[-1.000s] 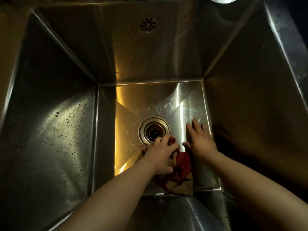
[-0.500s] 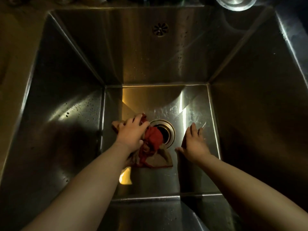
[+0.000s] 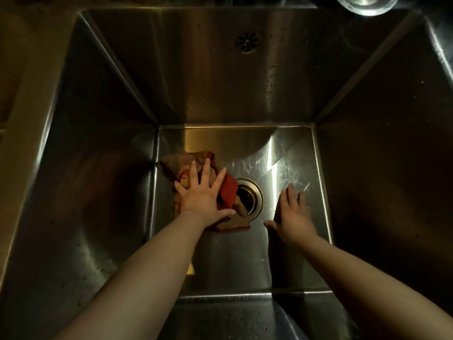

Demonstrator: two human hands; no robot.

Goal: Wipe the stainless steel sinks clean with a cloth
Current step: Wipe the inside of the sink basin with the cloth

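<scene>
I look down into a deep stainless steel sink (image 3: 98, 182). A crumpled red and brown cloth (image 3: 182, 162) lies on the sink floor, left of the round drain (image 3: 253, 196) and partly over its rim. My left hand (image 3: 203, 196) presses flat on the cloth, fingers spread, palm down. My right hand (image 3: 293, 214) rests flat on the bare floor to the right of the drain, fingers together and holding nothing.
An overflow grate (image 3: 247, 42) sits high on the back wall. A round metal object (image 3: 365, 3) stands on the rim at the top right. The walls carry water spots; the floor right of the drain shows wet streaks.
My left hand has pushed the cloth from the near side of the drain to its left and farther back, and has flattened from a grip to a spread palm. My right hand has stayed put.
</scene>
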